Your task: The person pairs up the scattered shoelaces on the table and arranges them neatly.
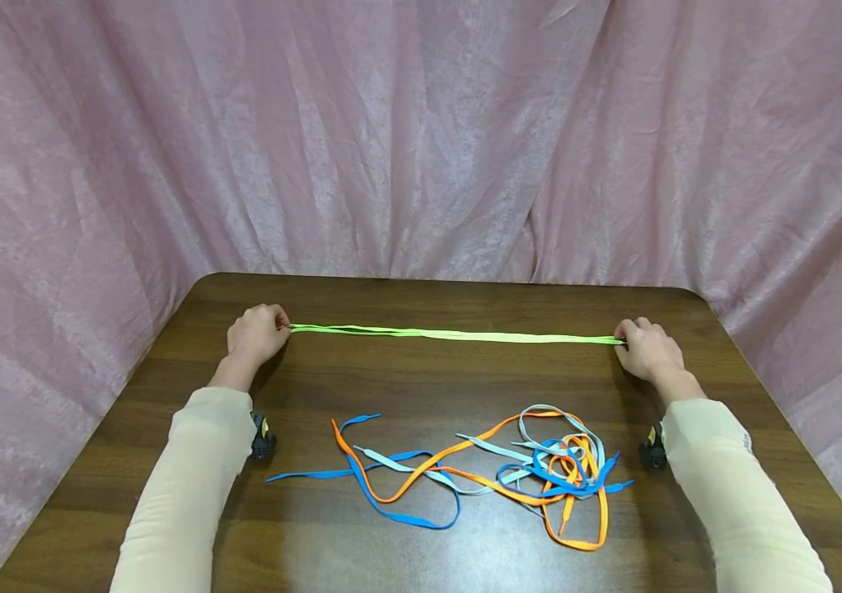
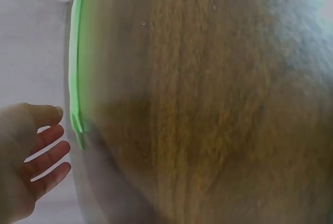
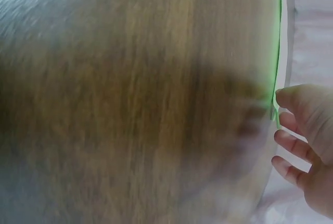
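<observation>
A neon green shoelace (image 1: 458, 335), its strands side by side, lies stretched nearly straight across the far part of the table. My left hand (image 1: 256, 333) is at its left end. In the left wrist view, the fingers (image 2: 48, 156) are loosely spread, with a small gap to the lace end (image 2: 76, 122). At the opposite end is my right hand (image 1: 649, 349). The right wrist view has its thumb and fingers (image 3: 292, 146) parted beside the lace tip (image 3: 276, 115); whether the thumb touches the lace is hard to tell.
Nearer on the brown wooden table (image 1: 391, 379) lies a tangle of orange (image 1: 605, 519), blue (image 1: 413, 520) and pale grey-blue laces (image 1: 498, 449), bunched at the right with loose ends leftward. A pink curtain (image 1: 421, 148) hangs behind the table's far edge.
</observation>
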A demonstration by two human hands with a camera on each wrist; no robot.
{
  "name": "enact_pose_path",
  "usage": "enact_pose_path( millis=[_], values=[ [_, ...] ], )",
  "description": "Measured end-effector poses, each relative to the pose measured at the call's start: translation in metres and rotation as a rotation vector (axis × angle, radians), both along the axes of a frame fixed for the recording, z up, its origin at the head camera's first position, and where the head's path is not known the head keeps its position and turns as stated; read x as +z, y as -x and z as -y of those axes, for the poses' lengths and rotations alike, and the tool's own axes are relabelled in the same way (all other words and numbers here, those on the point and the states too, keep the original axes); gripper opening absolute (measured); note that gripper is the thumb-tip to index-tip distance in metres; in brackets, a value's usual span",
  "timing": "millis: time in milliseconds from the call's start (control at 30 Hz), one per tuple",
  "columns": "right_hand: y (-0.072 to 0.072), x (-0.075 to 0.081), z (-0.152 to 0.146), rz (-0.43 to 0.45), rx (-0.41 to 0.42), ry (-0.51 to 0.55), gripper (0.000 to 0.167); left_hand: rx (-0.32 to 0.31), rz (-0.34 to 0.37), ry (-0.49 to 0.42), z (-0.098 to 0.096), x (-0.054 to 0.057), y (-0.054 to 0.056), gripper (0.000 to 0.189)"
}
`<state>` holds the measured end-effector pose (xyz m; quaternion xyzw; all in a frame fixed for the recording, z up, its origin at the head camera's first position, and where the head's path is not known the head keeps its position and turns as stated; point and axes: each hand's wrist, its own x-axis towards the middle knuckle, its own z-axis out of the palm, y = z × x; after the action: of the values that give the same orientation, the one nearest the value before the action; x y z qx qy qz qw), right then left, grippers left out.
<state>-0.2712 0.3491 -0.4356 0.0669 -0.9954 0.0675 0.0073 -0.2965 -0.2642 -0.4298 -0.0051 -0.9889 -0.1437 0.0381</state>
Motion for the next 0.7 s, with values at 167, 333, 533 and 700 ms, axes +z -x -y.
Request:
enact_pose_path(
  millis=[167,333,533,700],
  values=[
    [-0.004,0.003,0.002,0.018,0.022,-0.019,0.025,-0.044,-0.044,0.013,-0.004,0.008,-0.005,0.011],
    [-0.009,0.005,0.004,0.019,0.057,-0.031,0.029,-0.110,-0.056,0.033,-0.011,0.014,-0.014,0.012],
    [-0.018,0.009,0.010,0.025,0.093,-0.033,0.030,-0.200,-0.037,0.056,-0.021,0.019,-0.026,0.021],
    [-0.025,0.012,0.015,-0.011,0.142,-0.038,0.028,-0.294,-0.021,0.095,-0.031,0.021,-0.037,0.026]
  ],
)
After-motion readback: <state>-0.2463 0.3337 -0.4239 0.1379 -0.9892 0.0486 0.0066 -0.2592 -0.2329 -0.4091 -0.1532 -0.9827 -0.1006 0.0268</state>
